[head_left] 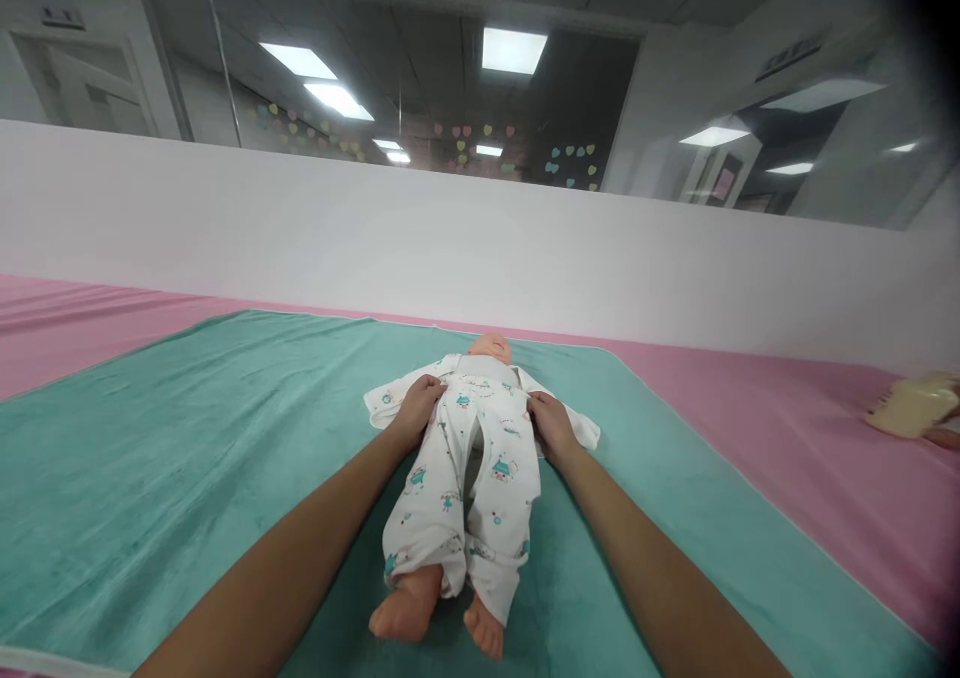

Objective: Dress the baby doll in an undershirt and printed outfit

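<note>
A baby doll [491, 346] lies on its back, feet toward me, with its head at the far end. It wears a white long-sleeved top [487, 367] and white printed pants [504, 468]; the bare feet stick out of the leg openings. My left hand [421, 404] is closed at the left side of the pants' waist, pinching the cloth. On the other side, my right hand [549, 420] is closed on the right edge of the waist. The fingertips of both hands are partly hidden by the cloth and the hands themselves.
Beneath the doll spreads a green cloth [225, 438] over a pink sheet [787, 428]. A white wall [375, 228] with a glass panel above it stands behind. At the far right edge is a cream-coloured object [911, 406], partly cut off.
</note>
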### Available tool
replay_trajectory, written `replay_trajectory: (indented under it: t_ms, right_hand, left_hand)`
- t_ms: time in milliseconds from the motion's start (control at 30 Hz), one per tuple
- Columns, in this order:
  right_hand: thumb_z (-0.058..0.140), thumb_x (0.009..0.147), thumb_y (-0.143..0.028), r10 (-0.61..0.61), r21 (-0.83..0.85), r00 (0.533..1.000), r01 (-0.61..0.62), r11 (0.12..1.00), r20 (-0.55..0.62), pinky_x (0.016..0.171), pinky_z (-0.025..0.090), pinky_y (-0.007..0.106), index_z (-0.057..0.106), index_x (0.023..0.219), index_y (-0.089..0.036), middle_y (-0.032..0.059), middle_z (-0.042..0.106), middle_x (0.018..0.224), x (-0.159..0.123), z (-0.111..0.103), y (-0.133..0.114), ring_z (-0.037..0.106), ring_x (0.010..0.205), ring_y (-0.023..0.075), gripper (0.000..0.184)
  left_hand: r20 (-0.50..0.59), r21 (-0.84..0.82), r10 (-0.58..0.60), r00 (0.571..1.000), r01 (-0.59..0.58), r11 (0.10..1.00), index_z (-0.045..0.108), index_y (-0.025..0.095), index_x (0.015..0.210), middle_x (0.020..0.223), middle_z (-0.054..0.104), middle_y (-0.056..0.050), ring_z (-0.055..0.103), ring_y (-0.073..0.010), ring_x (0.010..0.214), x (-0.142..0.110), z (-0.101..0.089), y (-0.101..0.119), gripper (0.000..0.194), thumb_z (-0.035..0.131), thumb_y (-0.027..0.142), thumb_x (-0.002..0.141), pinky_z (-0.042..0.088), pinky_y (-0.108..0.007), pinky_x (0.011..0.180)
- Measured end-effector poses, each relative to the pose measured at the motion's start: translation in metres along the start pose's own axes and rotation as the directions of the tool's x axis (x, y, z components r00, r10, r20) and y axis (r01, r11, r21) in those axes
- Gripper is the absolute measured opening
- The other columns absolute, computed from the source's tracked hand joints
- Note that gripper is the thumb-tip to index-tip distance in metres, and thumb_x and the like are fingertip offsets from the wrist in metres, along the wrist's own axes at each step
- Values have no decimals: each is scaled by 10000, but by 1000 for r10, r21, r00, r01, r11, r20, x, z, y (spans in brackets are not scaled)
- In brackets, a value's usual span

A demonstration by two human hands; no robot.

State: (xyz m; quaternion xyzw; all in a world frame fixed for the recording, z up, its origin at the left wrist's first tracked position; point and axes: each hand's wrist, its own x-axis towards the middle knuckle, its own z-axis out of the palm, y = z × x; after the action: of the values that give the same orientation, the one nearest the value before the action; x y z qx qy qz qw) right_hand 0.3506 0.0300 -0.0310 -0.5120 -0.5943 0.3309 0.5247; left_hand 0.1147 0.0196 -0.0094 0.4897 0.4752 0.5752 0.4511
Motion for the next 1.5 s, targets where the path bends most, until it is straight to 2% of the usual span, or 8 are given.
replay_trajectory:
  t_ms: [233,400,500,633,900,1067,1300,1500]
  right_hand:
    - [499,698,-395,-47,73,998,44,996,31,613,378,263,598,793,-206,2,600,735,-11,2,-13,495,672,162,234]
    - [509,731,-459,-62,70,997,59,996,45,650,375,267,590,768,-211,-6,595,761,-10,2,-14,497,712,163,263]
    - [521,728,-449,-70,47,997,69,997,33,644,370,262,575,748,-206,-11,575,725,-8,4,-14,490,705,162,250]
    - [492,744,-465,-80,-7,997,80,997,-6,654,373,254,559,720,-202,-11,574,728,-6,5,-12,495,724,161,271]
    - [420,763,-551,-4,-112,983,-17,994,-183,609,356,261,499,695,-207,0,534,682,5,4,10,459,665,158,359]
    - [410,769,-528,27,-160,973,-65,985,-230,601,334,276,437,644,-217,4,517,665,8,7,14,447,664,169,336]
    - [456,751,-491,-9,-213,992,-18,977,-128,574,299,276,414,596,-220,-21,483,588,0,7,0,408,612,164,315]
    - [487,724,-369,14,-130,999,-7,991,51,614,360,279,561,664,-203,10,607,719,-1,-5,-4,507,706,179,191]
  left_hand:
    - [105,-55,68,992,-63,997,551,186,748,719,572,15,520,-143,675,-11,-6,11,175,599,337,673,387,-253,634]
    - [164,108,174,971,-193,975,494,189,676,1087,596,-52,521,-214,982,-11,-8,22,252,597,418,708,373,-303,824]
    - [198,323,196,960,-253,912,471,202,671,850,613,-3,527,-190,837,-7,-9,32,251,536,432,750,367,-285,741]
    - [231,517,258,938,-343,784,418,209,634,559,428,54,406,-140,581,7,-6,45,249,509,404,760,293,-249,578]
    - [182,571,271,945,-326,754,398,221,681,521,403,51,397,-150,539,35,7,40,208,477,385,781,257,-252,548]
    - [162,647,289,943,-323,691,387,226,701,543,435,35,418,-165,542,40,10,32,195,454,376,805,250,-255,541]
    - [159,591,223,962,-274,759,477,217,621,542,514,-3,453,-188,558,30,1,20,247,528,421,750,266,-263,554]
    - [211,507,130,969,-223,833,518,208,517,562,592,-38,546,-237,646,13,-9,19,165,595,302,630,375,-288,604]
